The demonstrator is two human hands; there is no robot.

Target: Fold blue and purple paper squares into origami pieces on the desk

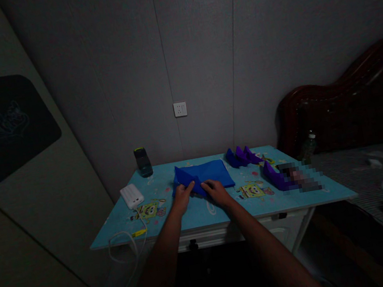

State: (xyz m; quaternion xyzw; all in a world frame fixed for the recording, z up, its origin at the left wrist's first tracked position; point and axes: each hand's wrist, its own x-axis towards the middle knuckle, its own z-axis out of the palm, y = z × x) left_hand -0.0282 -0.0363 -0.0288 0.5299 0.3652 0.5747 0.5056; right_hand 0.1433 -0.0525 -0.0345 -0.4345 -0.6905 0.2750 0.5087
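Between my two hands is a folded piece of blue paper [188, 179] with a pointed corner rising at its left. My left hand [184, 195] pinches its lower left part, thumb on top. My right hand [216, 191] grips the lower right part, its fingers partly hidden. Behind and beneath the folded piece, flat blue paper sheets [216, 171] lie on the light blue table cover [196, 213]. Several folded paper boats [241, 155], blue and purple, stand at the back right. A larger purple paper boat [273, 176] sits nearer, beside a blurred-out patch.
At the left are a dark water bottle [143, 162] and a white power bank [131, 195], whose white cable [136, 250] hangs over the front edge. A wall socket [180, 109] is behind the table. To the right stand a bed [356, 160] and a plastic bottle [308, 146].
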